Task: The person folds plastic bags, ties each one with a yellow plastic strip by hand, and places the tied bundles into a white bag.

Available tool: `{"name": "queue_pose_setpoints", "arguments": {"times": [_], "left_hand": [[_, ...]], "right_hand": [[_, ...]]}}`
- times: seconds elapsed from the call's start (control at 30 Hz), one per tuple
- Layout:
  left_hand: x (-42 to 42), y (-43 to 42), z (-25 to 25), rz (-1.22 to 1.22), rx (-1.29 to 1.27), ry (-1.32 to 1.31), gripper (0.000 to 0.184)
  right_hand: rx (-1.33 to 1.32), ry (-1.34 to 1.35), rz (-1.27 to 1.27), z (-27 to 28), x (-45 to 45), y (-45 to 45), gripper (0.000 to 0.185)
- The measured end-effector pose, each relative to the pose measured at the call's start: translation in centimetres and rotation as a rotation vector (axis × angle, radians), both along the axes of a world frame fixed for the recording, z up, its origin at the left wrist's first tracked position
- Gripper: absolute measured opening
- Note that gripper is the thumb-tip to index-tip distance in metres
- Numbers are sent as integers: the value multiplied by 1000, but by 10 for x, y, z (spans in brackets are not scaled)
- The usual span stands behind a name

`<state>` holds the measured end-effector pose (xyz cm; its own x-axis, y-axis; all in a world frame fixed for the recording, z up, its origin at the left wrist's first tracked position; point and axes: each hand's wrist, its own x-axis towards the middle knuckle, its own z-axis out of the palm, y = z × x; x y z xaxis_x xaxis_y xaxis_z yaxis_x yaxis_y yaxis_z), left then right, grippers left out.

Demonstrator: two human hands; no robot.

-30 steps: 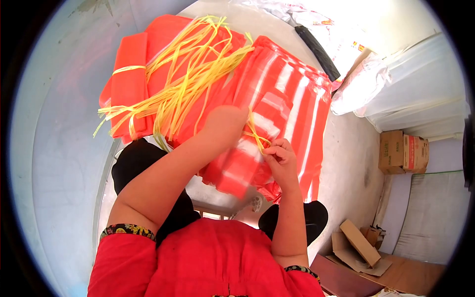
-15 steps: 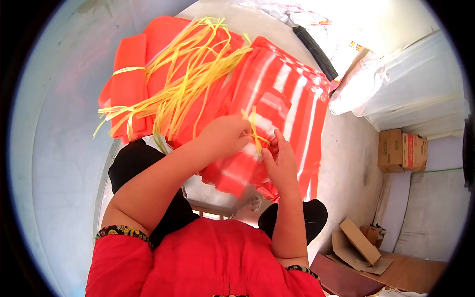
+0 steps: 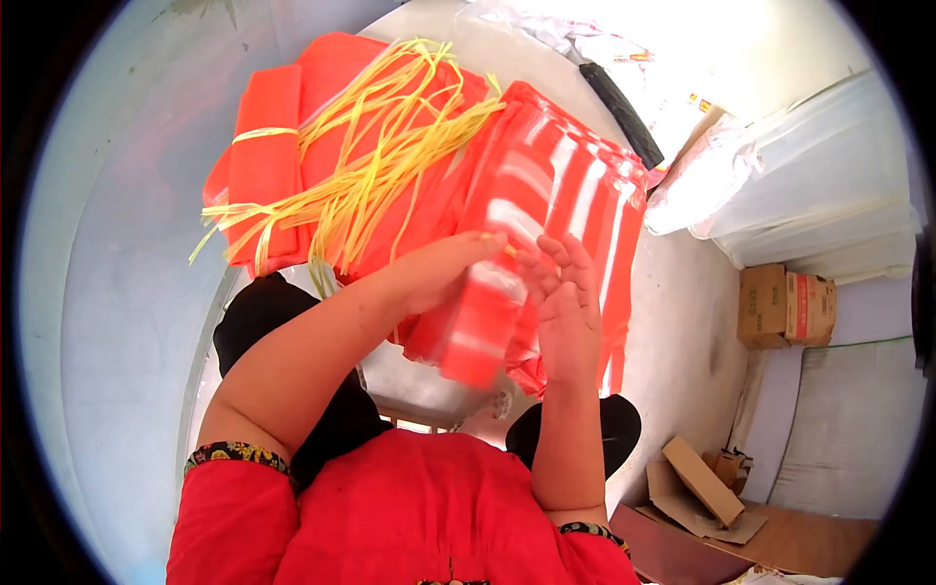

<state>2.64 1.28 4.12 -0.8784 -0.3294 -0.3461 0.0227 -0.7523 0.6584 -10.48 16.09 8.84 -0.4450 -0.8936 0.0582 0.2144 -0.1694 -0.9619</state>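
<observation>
My left hand [image 3: 453, 271] is closed, pinching a short yellow plastic strip [image 3: 511, 251] at its fingertips. My right hand [image 3: 568, 307] faces it, palm turned up, with thumb and forefinger at the strip's other end and the other fingers loosely raised. Beneath both hands is a folded bundle of red-and-white striped plastic bags [image 3: 478, 346], blurred by motion. It lies against a larger stack of striped bags [image 3: 612, 210]. Most of the strip is hidden by my fingers.
Loose yellow strips [image 3: 366, 200] are spread over red plastic sheets [image 3: 331, 73] at the left. A tied red bundle [image 3: 268, 161] lies there too. A black roll [image 3: 621, 115] is behind the stack. Cardboard boxes [image 3: 788, 305] stand at the right, with flattened cardboard [image 3: 702, 483] below.
The yellow strip's cross of loose ends over the bundle no longer shows. My right hand has turned palm up with its fingers raised, and the bundle has tilted upright toward me.
</observation>
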Motion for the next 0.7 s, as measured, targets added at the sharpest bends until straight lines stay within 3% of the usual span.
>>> {"name": "queue_pose_setpoints", "arguments": {"times": [0.07, 0.27, 0.4, 0.57, 0.7], "left_hand": [[-3, 3, -5, 6, 14, 48, 50], [-4, 11, 3, -45, -60, -64, 57], [-11, 12, 4, -130, -88, -53, 67], [-28, 28, -14, -110, -300, -81, 75], [-37, 31, -25, -73, -262, -78, 74]], "right_hand": [[183, 358, -132, -10, -9, -3, 61], [426, 222, -233, -46, -24, 1, 64], [248, 5, -218, -47, -22, 9, 65], [214, -36, -403, -53, -32, 16, 62], [286, -7, -346, -59, -43, 28, 61]]}}
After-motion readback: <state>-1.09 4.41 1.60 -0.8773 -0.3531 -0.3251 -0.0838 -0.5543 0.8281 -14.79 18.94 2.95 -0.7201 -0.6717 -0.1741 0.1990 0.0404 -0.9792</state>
